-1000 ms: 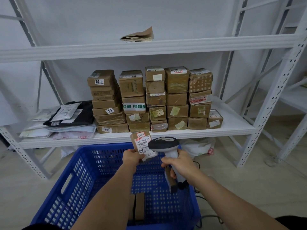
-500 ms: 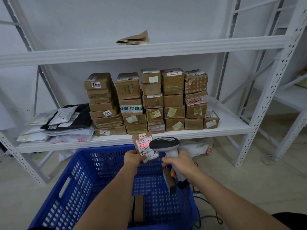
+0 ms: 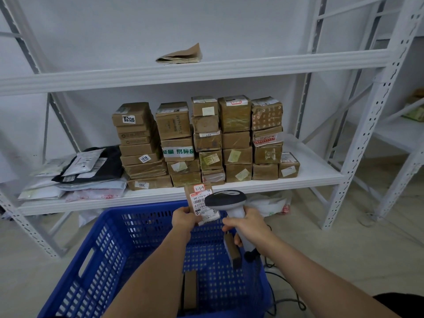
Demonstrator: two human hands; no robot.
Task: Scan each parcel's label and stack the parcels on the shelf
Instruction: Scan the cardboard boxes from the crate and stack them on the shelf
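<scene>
My left hand [image 3: 184, 218] grips a small brown parcel [image 3: 199, 202] with a white label, held upright above the blue basket [image 3: 101, 260]. My right hand [image 3: 246, 226] grips the handle of a grey barcode scanner [image 3: 226, 199], whose head sits just right of the label and covers part of it. Two more brown parcels stay in the basket, one standing near the right wall [image 3: 232, 250] and one on the floor of it [image 3: 190, 290]. Several stacks of brown boxes [image 3: 206, 143] fill the middle shelf [image 3: 309, 171].
Soft mailer bags [image 3: 75, 175] lie piled at the shelf's left end. A folded brown paper [image 3: 180, 56] rests on the upper shelf. White shelf posts [image 3: 358, 145] stand to the right, with another rack beyond. A scanner cable [image 3: 286, 292] trails on the floor by the basket.
The red scan glow seen on the label half a second ago is gone. The parcel and scanner have stayed together above the basket with little movement.
</scene>
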